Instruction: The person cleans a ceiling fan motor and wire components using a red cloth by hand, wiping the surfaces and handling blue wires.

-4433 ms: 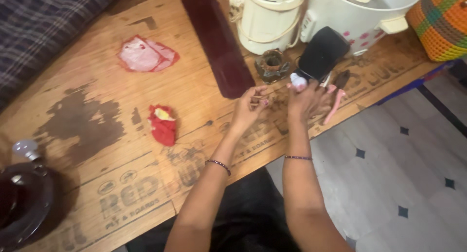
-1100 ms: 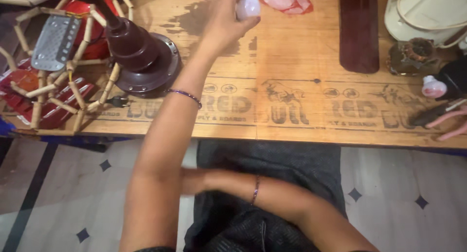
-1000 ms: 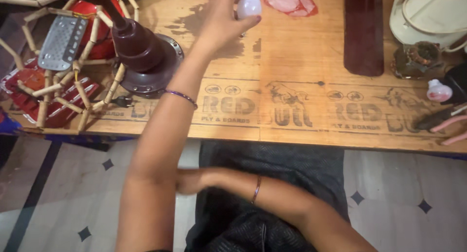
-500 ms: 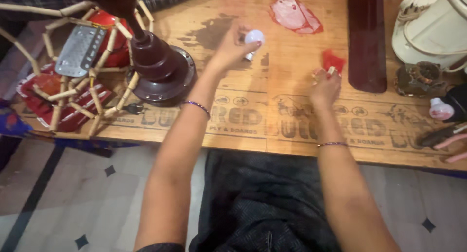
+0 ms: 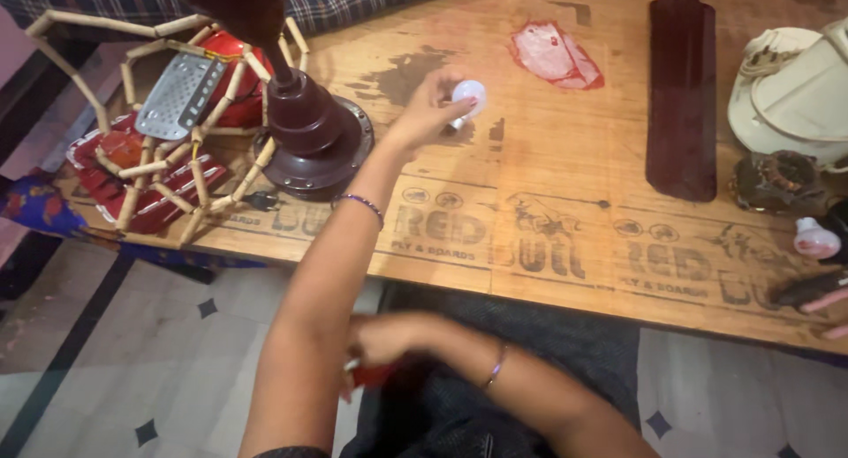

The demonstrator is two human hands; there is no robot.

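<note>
Two hands: left (image 5: pixel 422 115) grips white bulb (image 5: pixel 468 94), right (image 5: pixel 375 339) red cloth (image 5: pixel 378 372).

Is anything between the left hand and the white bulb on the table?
No. The left hand already has its fingers on the white bulb, which sits at the wooden table; nothing visible lies between them.

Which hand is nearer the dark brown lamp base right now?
Left. The left hand holds a small white bulb on the table just right of the lamp base. The right hand is down off the table over the lap, touching something red, much farther away.
</note>
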